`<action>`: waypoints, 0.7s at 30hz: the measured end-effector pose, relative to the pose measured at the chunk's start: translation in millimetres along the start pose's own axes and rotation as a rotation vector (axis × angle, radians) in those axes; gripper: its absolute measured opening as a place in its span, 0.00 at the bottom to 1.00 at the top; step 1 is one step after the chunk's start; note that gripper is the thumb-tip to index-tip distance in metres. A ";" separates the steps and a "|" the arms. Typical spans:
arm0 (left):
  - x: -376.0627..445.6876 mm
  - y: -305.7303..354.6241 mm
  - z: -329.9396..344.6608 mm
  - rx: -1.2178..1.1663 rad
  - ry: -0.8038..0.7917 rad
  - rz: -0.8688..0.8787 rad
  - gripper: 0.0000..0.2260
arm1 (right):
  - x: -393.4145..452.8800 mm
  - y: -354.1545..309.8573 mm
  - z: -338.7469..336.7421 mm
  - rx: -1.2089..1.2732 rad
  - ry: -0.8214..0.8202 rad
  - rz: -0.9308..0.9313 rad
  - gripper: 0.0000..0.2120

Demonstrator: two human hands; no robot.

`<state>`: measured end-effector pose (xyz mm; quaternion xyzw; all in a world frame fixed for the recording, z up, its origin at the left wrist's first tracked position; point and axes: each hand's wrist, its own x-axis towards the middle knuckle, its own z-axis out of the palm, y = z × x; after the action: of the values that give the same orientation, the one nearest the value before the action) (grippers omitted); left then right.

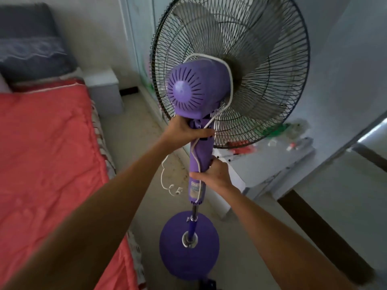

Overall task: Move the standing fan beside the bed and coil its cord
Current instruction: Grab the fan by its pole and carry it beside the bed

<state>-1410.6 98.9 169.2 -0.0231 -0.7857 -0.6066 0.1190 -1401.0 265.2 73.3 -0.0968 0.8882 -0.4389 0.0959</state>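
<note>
Head view: fan (201, 155) on pale floor (240, 248) beside red bed (48, 155).

Pale floor (247, 237) under the fan's round purple base (188, 254); red quilt (46, 160) on the bed (109, 155).

Home bedroom, bed (52, 143) with red quilt, grey pillow (31, 57)

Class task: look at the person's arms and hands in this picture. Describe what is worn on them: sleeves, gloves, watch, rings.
Nothing shows: both forearms are bare up to the picture's edge, with no sleeves in view. The left hand and right hand wear no gloves, watch, bracelets or visible rings.
</note>
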 end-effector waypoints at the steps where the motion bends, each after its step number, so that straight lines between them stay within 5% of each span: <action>1: 10.8 -4.9 -8.2 0.015 0.031 -0.008 0.21 | 17.7 -4.3 5.2 0.004 -0.031 -0.007 0.26; 11: 122.6 -67.2 -95.5 0.116 0.322 -0.079 0.35 | 187.9 -56.4 61.7 -0.025 -0.262 -0.179 0.24; 15: 166.4 -92.5 -145.3 0.153 0.405 -0.071 0.27 | 256.3 -85.3 96.1 -0.046 -0.332 -0.225 0.25; 21: 238.9 -141.2 -233.9 0.155 0.493 -0.124 0.27 | 360.6 -136.6 165.3 -0.088 -0.386 -0.265 0.29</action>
<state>-1630.8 -188.3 141.8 0.1824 -0.7770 -0.5382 0.2709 -1694.0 -34.4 53.0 -0.2988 0.8512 -0.3820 0.2009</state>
